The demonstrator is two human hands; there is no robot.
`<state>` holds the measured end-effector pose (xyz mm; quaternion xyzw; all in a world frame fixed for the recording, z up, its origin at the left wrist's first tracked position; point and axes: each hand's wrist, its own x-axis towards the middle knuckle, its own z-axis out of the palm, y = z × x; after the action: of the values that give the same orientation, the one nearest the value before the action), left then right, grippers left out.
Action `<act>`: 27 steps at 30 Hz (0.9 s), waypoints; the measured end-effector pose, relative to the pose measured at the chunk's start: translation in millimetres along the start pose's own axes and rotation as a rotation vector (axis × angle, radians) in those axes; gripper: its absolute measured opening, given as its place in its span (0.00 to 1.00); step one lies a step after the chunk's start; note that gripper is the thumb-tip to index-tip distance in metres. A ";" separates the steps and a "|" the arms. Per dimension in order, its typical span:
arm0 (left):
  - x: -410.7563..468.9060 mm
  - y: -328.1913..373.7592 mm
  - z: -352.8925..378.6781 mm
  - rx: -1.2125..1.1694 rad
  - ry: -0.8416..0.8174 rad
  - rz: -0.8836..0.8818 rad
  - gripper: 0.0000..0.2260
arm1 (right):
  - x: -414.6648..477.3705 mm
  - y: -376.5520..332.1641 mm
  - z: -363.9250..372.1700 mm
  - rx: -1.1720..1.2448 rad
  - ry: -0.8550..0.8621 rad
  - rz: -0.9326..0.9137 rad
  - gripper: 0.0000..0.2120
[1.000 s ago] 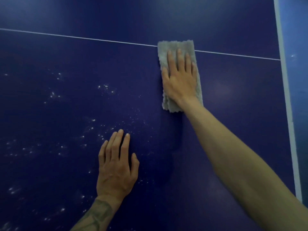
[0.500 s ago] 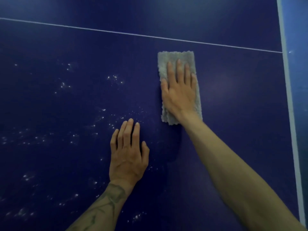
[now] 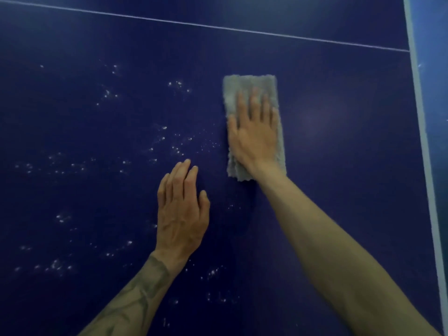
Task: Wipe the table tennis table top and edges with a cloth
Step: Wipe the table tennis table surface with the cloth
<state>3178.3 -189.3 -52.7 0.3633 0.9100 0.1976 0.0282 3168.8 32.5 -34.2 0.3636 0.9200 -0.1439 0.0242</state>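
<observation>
A dark blue table tennis table top [image 3: 339,166] fills the view. A folded grey cloth [image 3: 249,86] lies flat on it, right of centre. My right hand [image 3: 254,132] presses down on the cloth with straight fingers, covering its lower part. My left hand [image 3: 181,212] rests flat on the bare table surface, below and left of the cloth, fingers straight and together. Many small white droplets or specks [image 3: 169,141] dot the surface left of the cloth and around my left hand.
A thin white line [image 3: 218,26] crosses the table above the cloth. A broad white border stripe [image 3: 423,141] marks the table's right edge, with blue floor [image 3: 436,93] beyond it.
My right hand has drawn the cloth toward me, away from the thin white line it overlapped a second ago. My left hand stays flat on the table.
</observation>
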 end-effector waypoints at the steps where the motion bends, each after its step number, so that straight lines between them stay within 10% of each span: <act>1: -11.5 -8.1 -4.2 0.016 -0.003 -0.019 0.22 | -17.6 -12.5 7.8 -0.026 -0.011 -0.098 0.29; 5: -40.9 -29.5 -12.0 0.086 -0.041 -0.013 0.23 | -95.9 -5.3 20.6 -0.090 -0.066 -0.351 0.29; 12: -43.8 -34.4 -8.1 0.100 -0.056 -0.008 0.24 | -39.8 6.9 7.8 -0.034 0.024 0.096 0.30; 19: -42.7 -34.4 -9.4 0.111 -0.051 -0.001 0.24 | -128.6 -18.4 39.0 -0.083 -0.048 -0.336 0.30; 27: -42.8 -36.0 -6.6 0.122 -0.064 -0.005 0.24 | -75.5 1.6 21.7 -0.036 0.045 0.108 0.30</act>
<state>3185.1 -244.1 -64.2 0.3683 0.9199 0.1300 0.0357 3224.0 -22.5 -44.1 0.4154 0.9018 -0.1174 0.0177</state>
